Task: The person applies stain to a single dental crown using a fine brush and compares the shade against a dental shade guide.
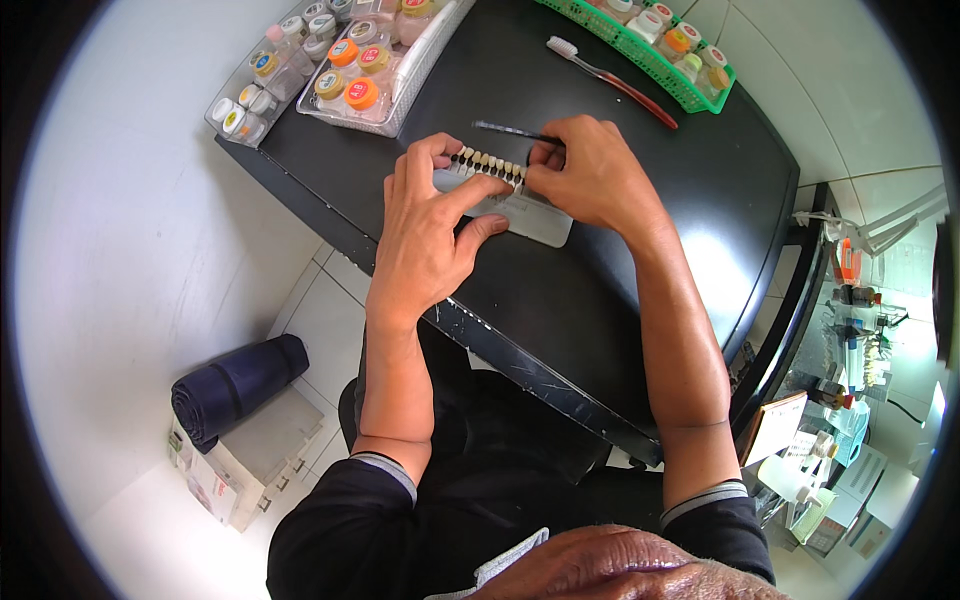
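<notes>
One tooth-tab holder over the table is gripped by the half-curled left hand; a slim tool is held by the pinched right hand; tab-handling seems underway, steadiness called for.

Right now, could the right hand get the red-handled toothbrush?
Probably yes: nothing seems to stand between the right hand and the toothbrush, though the hand's fingers hold a thin dark stick.
</notes>
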`<state>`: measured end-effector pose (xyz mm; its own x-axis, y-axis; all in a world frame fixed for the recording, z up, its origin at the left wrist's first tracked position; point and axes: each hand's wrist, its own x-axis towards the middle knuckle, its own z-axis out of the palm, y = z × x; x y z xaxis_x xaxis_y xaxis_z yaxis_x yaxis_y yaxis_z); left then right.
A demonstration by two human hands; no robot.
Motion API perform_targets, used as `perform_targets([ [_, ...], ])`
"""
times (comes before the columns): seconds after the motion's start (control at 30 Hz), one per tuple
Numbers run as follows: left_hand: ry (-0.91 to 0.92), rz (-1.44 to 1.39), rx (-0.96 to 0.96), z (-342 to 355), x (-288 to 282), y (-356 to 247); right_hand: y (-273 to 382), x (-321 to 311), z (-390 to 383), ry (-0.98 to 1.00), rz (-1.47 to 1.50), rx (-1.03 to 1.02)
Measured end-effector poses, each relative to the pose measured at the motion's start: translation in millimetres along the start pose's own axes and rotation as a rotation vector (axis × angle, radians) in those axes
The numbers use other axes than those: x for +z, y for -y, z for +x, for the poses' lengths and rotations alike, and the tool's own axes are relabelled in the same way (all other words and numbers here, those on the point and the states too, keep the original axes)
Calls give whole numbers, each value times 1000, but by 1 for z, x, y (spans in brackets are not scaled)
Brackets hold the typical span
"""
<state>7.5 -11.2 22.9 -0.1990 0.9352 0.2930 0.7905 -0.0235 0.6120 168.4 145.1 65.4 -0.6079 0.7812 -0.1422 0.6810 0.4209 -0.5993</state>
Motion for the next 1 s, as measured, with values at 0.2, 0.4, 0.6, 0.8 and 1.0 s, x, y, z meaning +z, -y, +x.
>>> perform_targets([
  [0.2,4,-13,-1,0,0,0,-2,2,1,-65,38,-4],
  [0.4,-3,-7,8,-1,-3,1,-10,5,4,-167,95,-34],
  [0.6,-7,-12,18,0,0,0,-14,-9,2,-23,169,-52],
  [0.8,-12,-10,17,-1,-1,0,-18,-5,3,-15,66,-123],
  [1.0,-25,-32,30,1,0,0,-39,-8,2,-172,-119,-213],
])
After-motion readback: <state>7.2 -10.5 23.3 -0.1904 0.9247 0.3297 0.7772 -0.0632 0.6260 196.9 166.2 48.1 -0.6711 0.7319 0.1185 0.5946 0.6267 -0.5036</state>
